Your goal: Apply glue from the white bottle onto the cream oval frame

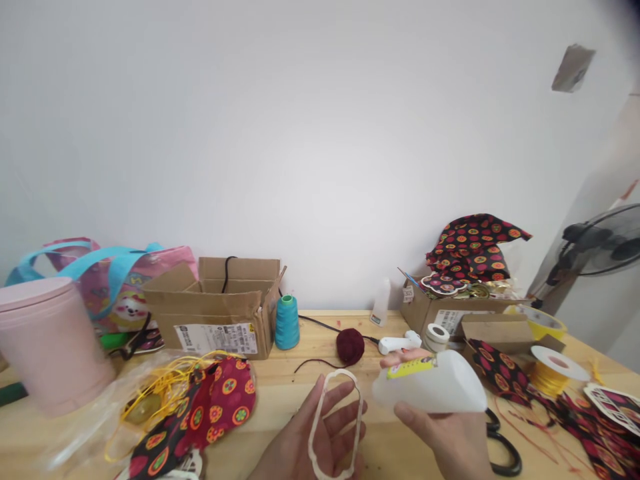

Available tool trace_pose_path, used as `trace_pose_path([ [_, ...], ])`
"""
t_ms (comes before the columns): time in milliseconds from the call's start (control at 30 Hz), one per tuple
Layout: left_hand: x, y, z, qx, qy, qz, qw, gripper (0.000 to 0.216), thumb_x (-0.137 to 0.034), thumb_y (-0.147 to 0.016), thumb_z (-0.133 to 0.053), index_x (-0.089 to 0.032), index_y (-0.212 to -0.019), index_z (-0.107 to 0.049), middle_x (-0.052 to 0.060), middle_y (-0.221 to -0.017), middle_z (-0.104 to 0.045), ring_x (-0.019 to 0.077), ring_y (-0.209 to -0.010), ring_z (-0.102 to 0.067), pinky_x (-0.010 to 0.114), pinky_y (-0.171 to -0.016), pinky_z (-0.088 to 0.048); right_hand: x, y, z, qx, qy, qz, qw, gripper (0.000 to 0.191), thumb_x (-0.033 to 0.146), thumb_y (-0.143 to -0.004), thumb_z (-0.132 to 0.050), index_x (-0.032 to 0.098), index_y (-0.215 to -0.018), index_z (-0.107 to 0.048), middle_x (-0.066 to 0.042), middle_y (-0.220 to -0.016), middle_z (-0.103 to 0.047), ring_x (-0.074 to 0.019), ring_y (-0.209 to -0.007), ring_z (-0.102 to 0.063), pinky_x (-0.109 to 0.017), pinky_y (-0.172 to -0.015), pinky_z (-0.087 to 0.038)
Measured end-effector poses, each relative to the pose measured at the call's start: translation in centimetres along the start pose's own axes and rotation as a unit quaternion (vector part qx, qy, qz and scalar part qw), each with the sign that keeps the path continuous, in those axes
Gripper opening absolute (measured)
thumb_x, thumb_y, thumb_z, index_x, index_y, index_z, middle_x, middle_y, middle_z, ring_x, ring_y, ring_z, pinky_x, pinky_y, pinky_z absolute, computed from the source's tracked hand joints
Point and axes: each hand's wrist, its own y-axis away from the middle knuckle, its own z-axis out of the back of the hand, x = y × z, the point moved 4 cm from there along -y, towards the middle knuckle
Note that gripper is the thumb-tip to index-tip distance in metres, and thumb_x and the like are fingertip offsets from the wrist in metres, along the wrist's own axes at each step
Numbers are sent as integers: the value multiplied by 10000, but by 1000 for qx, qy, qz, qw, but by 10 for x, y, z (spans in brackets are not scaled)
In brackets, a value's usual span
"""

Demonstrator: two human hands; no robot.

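My left hand [305, 443] holds a white oval frame [336, 424] upright over the wooden table [280, 393], fingers spread behind it. Just to its right, my right hand [450, 437] grips a white plastic glue bottle [431, 389] with a yellow label, tilted sideways so its tip points left toward the frame. Patterned red and black fabric pieces [210, 413] lie left of my left hand. Black scissors [503, 450] lie on the table under my right hand.
Also on the table are a pink bucket [47, 343], a pink and blue tote bag [115, 280], an open cardboard box [220, 303], a teal thread spool [287, 323], a dark red yarn ball [350, 346], a white glue gun [400, 343], tape rolls [437, 335], a fabric-filled box [465, 293] and yellow ribbon spools [553, 370]. A fan [600, 247] stands at right.
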Motion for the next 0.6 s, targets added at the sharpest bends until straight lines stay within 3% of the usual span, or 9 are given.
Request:
trace_pose_path([
  [433,0,3,-5,5,1,9,1000,305,-387,-763,-490,-153,-915,-611,87,-817,-706,179,-676,-645,278,-588,-457,1,0,2,-27,-3,-2,1000,338,238,-520,-745,223,-824,-598,-14,-810,-669,-259,-785,-594,-349,-717,-483],
  [600,0,1,-2,3,-1,9,1000,296,-386,-764,-489,-157,-909,-608,76,-805,-705,179,-669,-643,286,-581,-455,1,1,1,3,-24,-2,1000,345,276,-542,-726,219,-851,-584,-31,-822,-668,-263,-839,-577,-343,-728,-468],
])
